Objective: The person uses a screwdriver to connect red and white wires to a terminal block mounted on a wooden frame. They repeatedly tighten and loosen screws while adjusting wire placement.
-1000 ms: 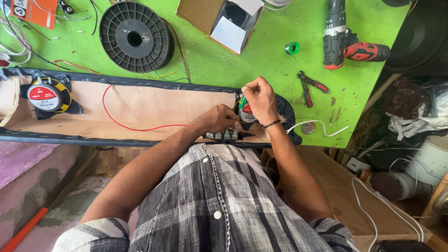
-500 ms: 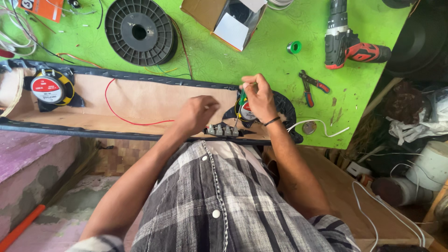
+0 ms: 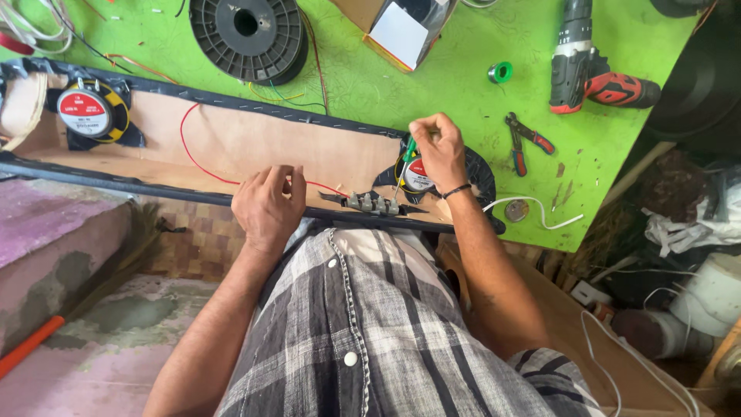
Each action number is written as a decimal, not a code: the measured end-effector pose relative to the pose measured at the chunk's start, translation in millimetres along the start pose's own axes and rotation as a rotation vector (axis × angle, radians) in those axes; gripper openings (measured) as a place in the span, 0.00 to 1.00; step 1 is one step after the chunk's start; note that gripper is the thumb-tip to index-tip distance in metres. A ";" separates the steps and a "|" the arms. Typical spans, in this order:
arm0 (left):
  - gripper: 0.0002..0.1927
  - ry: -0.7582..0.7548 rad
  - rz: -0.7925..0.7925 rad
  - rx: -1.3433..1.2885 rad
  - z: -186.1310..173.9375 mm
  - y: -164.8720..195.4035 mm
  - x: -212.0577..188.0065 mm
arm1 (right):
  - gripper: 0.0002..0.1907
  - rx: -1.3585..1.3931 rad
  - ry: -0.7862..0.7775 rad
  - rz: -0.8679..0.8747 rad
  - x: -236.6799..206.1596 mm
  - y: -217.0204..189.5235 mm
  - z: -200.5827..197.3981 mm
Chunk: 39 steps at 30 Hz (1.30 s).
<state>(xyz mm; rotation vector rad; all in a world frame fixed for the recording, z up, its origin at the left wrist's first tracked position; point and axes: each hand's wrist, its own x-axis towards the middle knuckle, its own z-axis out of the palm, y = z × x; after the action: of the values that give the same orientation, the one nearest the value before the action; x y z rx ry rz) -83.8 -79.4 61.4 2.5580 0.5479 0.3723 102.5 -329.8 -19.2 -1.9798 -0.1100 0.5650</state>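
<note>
1. Big change from half a second back: the left hand (image 3: 268, 207) has come off the terminal block (image 3: 373, 204) and slid left along the near edge of the wooden speaker panel (image 3: 255, 143). Earlier it sat right beside that block. It's now up against the red wire (image 3: 202, 166), so my read is it's gone over to sort out the wire.
2. Left hand: fingers loosely curled, thumb and fingertips close together just where the red wire runs past. Can't tell for sure if it's pinching the wire or only touching it.
3. Right hand (image 3: 438, 148): hasn't moved, closed tight around the green-handled screwdriver (image 3: 404, 164), shaft angled down with the tip at the right end of the terminal block. Dark band on the wrist.
4. The block sits on the panel's near edge, just left of the small round speaker (image 3: 417, 174) under the right hand. A second speaker (image 3: 85, 113) is at the panel's far-left end.
5. On the green table (image 3: 463, 85): black wire spool (image 3: 248, 32), cordless drill (image 3: 587, 66), red-handled pliers (image 3: 521, 140), green tape roll (image 3: 500, 72), all well apart from the hands.
</note>
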 end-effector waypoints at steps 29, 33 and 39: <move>0.12 0.085 -0.061 0.056 9.0 1.9 -8.2 | 0.10 0.059 -0.134 -0.045 6.4 17.3 -6.7; 0.13 0.093 -0.065 0.069 9.3 3.5 -10.1 | 0.10 0.239 -0.107 0.055 3.8 10.9 -4.5; 0.12 0.085 -0.078 0.077 9.8 3.7 -9.4 | 0.11 0.129 -0.027 -0.134 -11.1 -0.6 3.1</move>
<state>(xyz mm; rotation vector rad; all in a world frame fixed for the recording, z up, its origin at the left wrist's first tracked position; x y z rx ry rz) -87.5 -90.5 53.5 2.5941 0.7038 0.4417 91.4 -330.5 -16.1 -1.8246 -0.2156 0.4991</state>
